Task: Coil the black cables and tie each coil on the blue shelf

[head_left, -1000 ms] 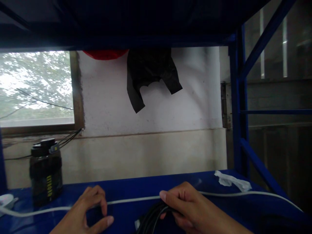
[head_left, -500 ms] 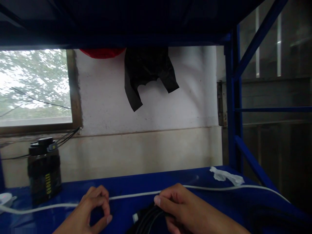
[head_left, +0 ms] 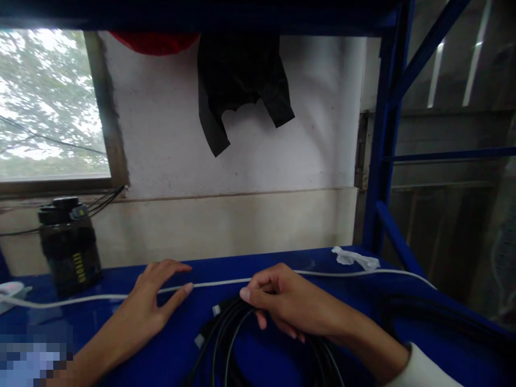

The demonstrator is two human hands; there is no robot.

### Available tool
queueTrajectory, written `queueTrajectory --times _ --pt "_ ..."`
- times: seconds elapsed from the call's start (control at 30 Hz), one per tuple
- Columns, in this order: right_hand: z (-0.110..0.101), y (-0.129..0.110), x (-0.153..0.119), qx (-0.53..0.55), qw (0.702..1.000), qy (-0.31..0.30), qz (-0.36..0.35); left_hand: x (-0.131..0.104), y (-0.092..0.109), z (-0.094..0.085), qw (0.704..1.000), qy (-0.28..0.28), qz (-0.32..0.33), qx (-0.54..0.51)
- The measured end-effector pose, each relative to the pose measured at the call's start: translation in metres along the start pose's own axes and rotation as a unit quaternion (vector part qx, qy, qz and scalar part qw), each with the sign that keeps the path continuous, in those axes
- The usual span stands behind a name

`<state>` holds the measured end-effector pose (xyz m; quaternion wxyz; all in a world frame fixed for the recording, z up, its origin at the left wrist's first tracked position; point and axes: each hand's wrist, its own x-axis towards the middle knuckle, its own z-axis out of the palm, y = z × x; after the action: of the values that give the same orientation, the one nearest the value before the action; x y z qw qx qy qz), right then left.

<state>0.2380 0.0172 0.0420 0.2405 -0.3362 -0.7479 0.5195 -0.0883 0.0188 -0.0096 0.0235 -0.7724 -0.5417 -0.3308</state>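
Observation:
A coiled black cable (head_left: 221, 344) lies at the front of the blue shelf (head_left: 161, 352), its loops running down out of view. My right hand (head_left: 282, 301) grips the top of the coil between thumb and fingers. Two pale connector ends (head_left: 216, 310) stick out at the coil's left. To the left, my left hand (head_left: 157, 301) is held with thumb and fingers apart and nothing between them. A white cable (head_left: 226, 282) runs across the shelf behind both hands.
A dark bottle (head_left: 70, 247) stands at the back left, near a white device (head_left: 12, 293). Crumpled white tissue (head_left: 355, 258) lies at the back right. More black cable (head_left: 423, 309) is at the right. A blue post (head_left: 379, 161) bounds that side; dark cloth (head_left: 242, 75) hangs ahead.
The view has tipped downward, showing more of the black coil and both forearms. My left hand's fingers have spread from a curled pose. My right hand keeps its hold on the cable.

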Motion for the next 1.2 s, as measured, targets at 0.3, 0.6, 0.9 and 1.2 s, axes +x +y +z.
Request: queueTrajectory --times 0.3,0.6,0.9,1.2 --pt "0.001 0.001 0.000 -0.014 1.000 0.000 -0.006 0.007 0.008 0.002 0.996 -0.080 0.011 0.035" --pt "0.000 0.003 -0.001 -0.010 1.000 -0.004 -0.011 0.003 0.012 0.002 0.996 -0.082 -0.001 0.023" --pt "0.000 0.005 0.000 -0.011 1.000 -0.004 -0.020 0.000 0.012 0.002 0.997 -0.079 -0.025 0.009" --pt "-0.001 0.007 0.001 -0.012 1.000 -0.007 -0.022 0.000 0.007 0.003 0.997 -0.065 -0.043 0.019"
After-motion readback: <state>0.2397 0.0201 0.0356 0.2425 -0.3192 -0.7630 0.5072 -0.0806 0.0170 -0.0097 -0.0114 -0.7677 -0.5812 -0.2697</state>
